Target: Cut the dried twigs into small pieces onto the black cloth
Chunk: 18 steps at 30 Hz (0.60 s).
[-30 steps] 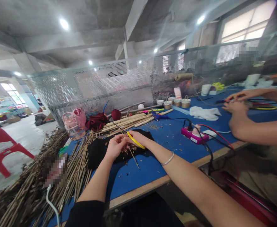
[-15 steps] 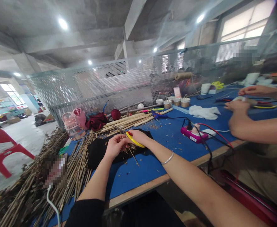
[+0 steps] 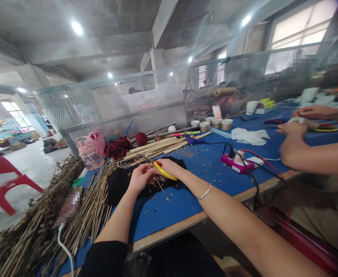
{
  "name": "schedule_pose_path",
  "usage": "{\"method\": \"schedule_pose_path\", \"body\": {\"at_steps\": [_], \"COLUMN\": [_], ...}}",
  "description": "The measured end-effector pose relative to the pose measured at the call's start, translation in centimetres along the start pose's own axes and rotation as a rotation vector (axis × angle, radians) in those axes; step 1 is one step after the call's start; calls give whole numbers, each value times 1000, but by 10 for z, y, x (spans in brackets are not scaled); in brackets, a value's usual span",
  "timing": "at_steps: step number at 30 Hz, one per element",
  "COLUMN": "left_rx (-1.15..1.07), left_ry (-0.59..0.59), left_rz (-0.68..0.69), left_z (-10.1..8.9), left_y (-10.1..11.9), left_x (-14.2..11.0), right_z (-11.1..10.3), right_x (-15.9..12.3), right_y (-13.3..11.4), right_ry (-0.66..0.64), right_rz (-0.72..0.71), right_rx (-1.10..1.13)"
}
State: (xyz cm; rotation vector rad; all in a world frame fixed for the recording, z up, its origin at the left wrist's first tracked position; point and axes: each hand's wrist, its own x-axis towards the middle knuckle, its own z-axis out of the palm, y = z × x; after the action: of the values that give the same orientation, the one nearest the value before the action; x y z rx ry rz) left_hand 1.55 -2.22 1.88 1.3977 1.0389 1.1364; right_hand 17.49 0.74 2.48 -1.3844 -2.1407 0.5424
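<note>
Over a black cloth [image 3: 117, 187] on the blue table, my two hands meet close together. My left hand [image 3: 139, 179] is closed, its fingertips pinching a thin dry stick [image 3: 164, 191] whose lower end slants out toward me. Curled around a hand tool with a yellow and red handle [image 3: 165, 172], my right hand [image 3: 171, 167] touches the left fingers. The tool's jaws are hidden behind the hands, so its exact kind does not show. Small plant scraps lie beneath.
Bundles of dry stalks [image 3: 92, 209] cover the left. Pale peeled sticks [image 3: 160, 149] lie behind the cloth, beside a blue glue gun [image 3: 194, 141]. A purple power strip [image 3: 236, 165] with cables sits to the right. A co-worker's hands [image 3: 294, 129] work at far right.
My hands stay nearly in place, and the stick's protruding lower end looks slightly shorter than a second ago. The co-worker's hands have moved apart, with a white item now at them.
</note>
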Motion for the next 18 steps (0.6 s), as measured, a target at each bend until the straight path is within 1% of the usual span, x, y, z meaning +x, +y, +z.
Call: {"method": "schedule_pose_path", "body": {"at_steps": [4, 9, 13, 15, 18], "left_rx": [-7, -36, -60, -64, -56], "left_ry": [15, 0, -20, -37, -46], "left_rz": [-17, -18, -18, -16, -14], "left_z": [1, 0, -2, -2, -2], "left_y": [1, 1, 0, 0, 1], "left_x": [0, 1, 2, 2, 2], "right_z": [0, -6, -9, -9, -9], "right_x": [1, -4, -8, -8, -8], "right_y": [0, -7, -11, -12, -11], "right_ry": [0, 11, -44, -51, -54], "right_rz": [-6, 25, -13, -27, -14], "right_rx": [-16, -116, -55, -27, -44]}}
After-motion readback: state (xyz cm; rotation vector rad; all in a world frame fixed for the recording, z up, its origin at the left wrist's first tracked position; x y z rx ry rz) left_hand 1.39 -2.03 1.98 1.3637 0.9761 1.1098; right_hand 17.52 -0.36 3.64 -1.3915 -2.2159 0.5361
